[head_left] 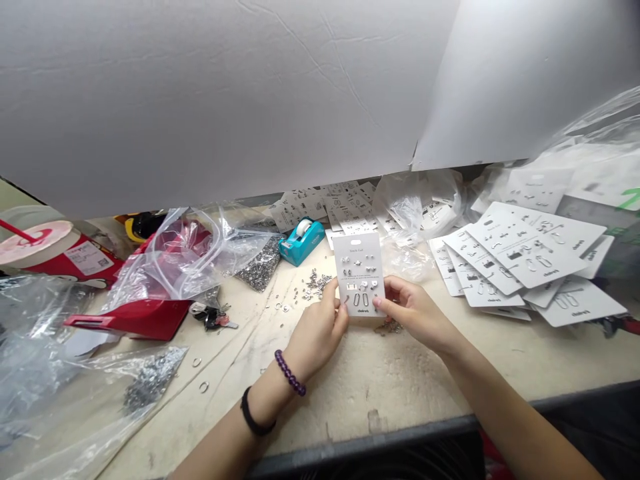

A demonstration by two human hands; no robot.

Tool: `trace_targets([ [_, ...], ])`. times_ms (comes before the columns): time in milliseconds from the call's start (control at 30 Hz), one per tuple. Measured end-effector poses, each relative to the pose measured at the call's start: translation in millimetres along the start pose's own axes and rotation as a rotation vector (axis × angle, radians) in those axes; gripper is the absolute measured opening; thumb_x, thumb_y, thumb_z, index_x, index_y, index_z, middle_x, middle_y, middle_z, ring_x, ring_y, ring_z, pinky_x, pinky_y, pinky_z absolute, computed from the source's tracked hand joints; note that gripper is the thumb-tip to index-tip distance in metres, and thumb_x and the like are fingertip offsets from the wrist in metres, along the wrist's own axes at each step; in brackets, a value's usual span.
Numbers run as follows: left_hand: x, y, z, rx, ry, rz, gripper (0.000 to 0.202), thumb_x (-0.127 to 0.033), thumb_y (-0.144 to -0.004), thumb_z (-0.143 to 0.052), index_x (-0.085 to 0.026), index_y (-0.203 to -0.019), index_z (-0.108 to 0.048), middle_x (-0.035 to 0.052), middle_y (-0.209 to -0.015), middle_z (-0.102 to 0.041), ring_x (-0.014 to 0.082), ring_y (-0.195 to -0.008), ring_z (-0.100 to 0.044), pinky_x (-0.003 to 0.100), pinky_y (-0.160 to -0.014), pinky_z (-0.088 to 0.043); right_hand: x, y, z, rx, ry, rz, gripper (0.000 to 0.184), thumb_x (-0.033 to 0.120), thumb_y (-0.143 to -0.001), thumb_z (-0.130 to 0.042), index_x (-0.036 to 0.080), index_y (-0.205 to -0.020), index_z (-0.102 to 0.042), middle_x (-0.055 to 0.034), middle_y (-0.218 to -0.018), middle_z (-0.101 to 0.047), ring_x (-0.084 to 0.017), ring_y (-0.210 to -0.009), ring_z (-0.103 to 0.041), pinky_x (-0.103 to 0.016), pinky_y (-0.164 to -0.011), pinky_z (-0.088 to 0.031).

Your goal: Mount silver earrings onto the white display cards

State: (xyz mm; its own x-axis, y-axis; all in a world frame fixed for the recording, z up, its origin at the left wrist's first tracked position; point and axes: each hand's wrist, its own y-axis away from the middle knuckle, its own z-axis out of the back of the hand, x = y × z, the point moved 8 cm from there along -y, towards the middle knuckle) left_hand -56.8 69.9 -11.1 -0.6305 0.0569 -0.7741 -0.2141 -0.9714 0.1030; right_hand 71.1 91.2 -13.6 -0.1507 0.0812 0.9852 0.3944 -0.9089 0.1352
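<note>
A white earring card with several small silver pieces on it stands upright above the table, held by both hands. My left hand grips its lower left edge, fingers closed on it; a purple bead bracelet and a black band sit on that wrist. My right hand pinches the card's lower right corner between thumb and fingers. Small loose silver pieces lie on the table just left of the card.
A stack of filled cards lies fanned at the right. A teal tape dispenser, clear plastic bags of metal parts, a red scoop, keys and a red cup sit to the left. White paper sheets hang behind.
</note>
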Motion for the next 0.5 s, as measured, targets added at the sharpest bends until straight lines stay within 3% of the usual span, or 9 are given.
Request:
trace_targets([
  [233,0.6,1.7,5.9,-0.004,-0.531,0.088,0.044,-0.024,-0.086,-0.028,-0.013,-0.129,-0.026,0.0072,-0.076,-0.065,0.0238,-0.067,-0.062,0.030,-0.056,-0.040,-3.8,-2.0,0.6,-0.022,-0.005,-0.014,0.024,0.029,-0.078,-0.054,0.018,-0.099,-0.058,-0.0058,-0.093,-0.063,-0.015,-0.076,-0.058,-0.026,-0.058,-0.047],
  [500,0.8,-0.1,9.7,-0.015,-0.616,0.061,0.044,-0.024,-0.085,-0.026,-0.015,-0.128,-0.029,0.0044,-0.068,-0.064,0.0214,-0.057,-0.059,0.027,-0.050,-0.033,-8.4,-1.2,-0.6,-0.003,-0.025,-0.031,0.024,0.030,-0.078,-0.054,0.018,-0.099,-0.058,-0.0050,-0.090,-0.061,-0.015,-0.076,-0.056,-0.026,-0.057,-0.046],
])
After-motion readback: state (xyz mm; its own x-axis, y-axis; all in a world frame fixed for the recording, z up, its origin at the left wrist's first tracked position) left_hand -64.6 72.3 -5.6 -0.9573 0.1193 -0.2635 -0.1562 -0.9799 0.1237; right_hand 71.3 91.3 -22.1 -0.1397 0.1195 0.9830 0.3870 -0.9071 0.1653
